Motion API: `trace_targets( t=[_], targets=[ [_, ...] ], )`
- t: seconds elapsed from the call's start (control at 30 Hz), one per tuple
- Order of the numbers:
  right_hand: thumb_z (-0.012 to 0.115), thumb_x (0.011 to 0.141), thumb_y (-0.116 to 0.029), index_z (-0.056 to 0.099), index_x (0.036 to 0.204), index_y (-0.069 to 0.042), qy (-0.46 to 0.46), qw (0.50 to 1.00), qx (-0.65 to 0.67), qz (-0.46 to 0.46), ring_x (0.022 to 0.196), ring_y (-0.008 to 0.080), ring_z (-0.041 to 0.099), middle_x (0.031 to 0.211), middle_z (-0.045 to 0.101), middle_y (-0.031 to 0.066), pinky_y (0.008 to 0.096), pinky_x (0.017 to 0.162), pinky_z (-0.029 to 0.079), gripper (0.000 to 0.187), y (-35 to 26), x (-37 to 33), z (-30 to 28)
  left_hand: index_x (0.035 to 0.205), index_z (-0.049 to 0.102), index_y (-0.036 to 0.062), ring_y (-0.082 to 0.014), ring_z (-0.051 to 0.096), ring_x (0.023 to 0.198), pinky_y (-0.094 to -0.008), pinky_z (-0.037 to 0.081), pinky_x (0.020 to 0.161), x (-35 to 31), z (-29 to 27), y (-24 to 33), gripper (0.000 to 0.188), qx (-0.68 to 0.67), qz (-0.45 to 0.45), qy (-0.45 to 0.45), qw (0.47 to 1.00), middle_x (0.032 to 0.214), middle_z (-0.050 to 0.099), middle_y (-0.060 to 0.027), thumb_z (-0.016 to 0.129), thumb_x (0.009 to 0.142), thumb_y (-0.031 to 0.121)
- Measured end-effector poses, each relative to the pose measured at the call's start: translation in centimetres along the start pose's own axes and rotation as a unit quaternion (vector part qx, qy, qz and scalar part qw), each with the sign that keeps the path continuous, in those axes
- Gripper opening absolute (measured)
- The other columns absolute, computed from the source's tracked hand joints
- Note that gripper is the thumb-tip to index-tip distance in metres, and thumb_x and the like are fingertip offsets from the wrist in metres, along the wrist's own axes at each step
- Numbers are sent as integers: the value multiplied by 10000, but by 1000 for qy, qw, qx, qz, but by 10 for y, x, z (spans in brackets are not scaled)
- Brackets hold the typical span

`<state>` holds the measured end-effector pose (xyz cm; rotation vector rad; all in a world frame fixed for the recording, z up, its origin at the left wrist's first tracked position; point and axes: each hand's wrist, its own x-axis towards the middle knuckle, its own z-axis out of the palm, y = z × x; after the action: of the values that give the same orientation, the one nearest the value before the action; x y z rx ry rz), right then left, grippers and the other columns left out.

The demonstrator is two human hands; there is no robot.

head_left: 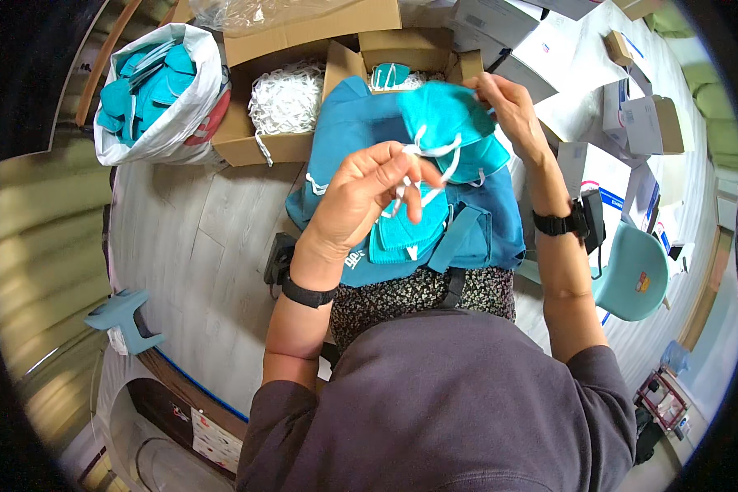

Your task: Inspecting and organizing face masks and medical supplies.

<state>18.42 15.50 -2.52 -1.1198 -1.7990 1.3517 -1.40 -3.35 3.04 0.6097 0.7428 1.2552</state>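
A teal face mask (pixel 444 111) with white elastic straps is held up over my lap. My right hand (pixel 508 107) pinches its upper right edge. The fingers of my left hand (pixel 369 193) are closed on the mask's white strap (pixel 439 151), at its lower left. Another teal piece shows just below the held mask; whether it is separate I cannot tell. More teal masks (pixel 403 234) lie on the blue apron-like cloth (pixel 344 135) across my lap, partly hidden by my left hand.
A white sack (pixel 197 82) full of teal masks stands at the far left. Beside it, one cardboard box (pixel 283 149) holds white straps (pixel 285 98); another behind my lap has a teal mask (pixel 391 75) inside. White cartons (pixel 594 168) and a pale blue chair (pixel 631 275) are at right.
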Motion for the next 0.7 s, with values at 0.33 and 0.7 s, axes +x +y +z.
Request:
trace_targets(
  t=[0.33, 0.7],
  targets=[
    [752, 850, -180, 662, 916, 35, 46, 994, -64, 69, 699, 70, 531, 765, 621, 14, 235, 620, 433, 242, 37, -51, -37, 1184, 609, 41, -155, 503, 761, -296, 408, 700, 1, -4, 11, 258, -311, 105, -28, 944, 763, 544, -24, 582, 965, 175],
    [708, 913, -132, 663, 973, 11, 117, 985, 103, -76, 719, 32, 560, 826, 648, -3, 166, 631, 434, 162, -67, -43, -51, 1059, 665, 8, -23, 490, 674, -185, 372, 565, 75, 17, -21, 243, 149, 147, 119, 971, 908, 668, -15, 743, 855, 114]
  ],
)
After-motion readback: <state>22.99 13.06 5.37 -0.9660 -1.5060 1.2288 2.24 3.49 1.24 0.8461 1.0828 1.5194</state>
